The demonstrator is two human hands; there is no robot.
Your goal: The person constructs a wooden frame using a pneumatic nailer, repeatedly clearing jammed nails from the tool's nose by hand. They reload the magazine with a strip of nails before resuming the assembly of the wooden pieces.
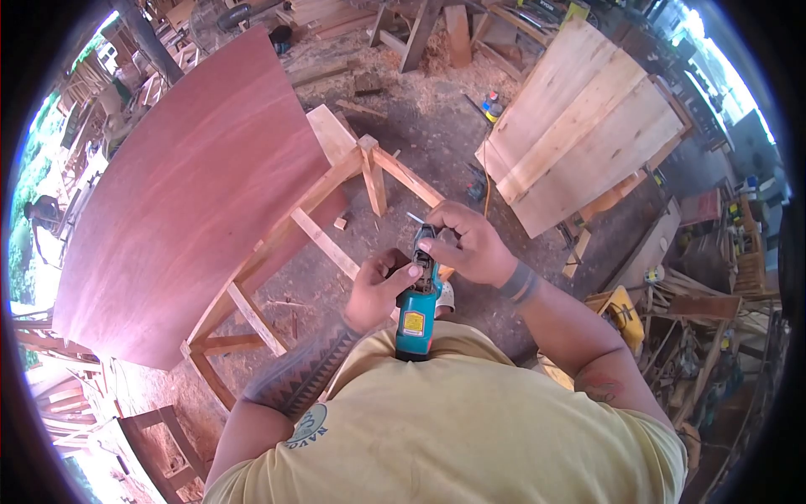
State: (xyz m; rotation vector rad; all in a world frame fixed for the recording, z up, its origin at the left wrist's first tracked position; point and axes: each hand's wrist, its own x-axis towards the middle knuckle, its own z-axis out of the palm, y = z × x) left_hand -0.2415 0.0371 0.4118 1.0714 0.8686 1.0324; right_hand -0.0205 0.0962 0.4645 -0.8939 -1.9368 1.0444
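Note:
A teal power tool [412, 323] with a yellow label and a dark front end stands upright against my shirt, its front pointing away from me. My left hand [379, 290] is closed at its left side, the thumb pressed near the dark front part. From the right, my right hand [472, 242] grips that front end with curled fingers, its thumb lying across it. A thin silvery piece [415, 217] sticks out beyond the tip, close to my right fingers. The tool's kind is not clear from this angle.
A wooden frame [315, 195] stands ahead on the left, with a large reddish sheet [193, 193] leaning by it. To the right is a pale plank panel [579, 126]. An orange cord [488, 189] hangs near it. Offcuts and shavings litter the floor. A person [44, 217] is at far left.

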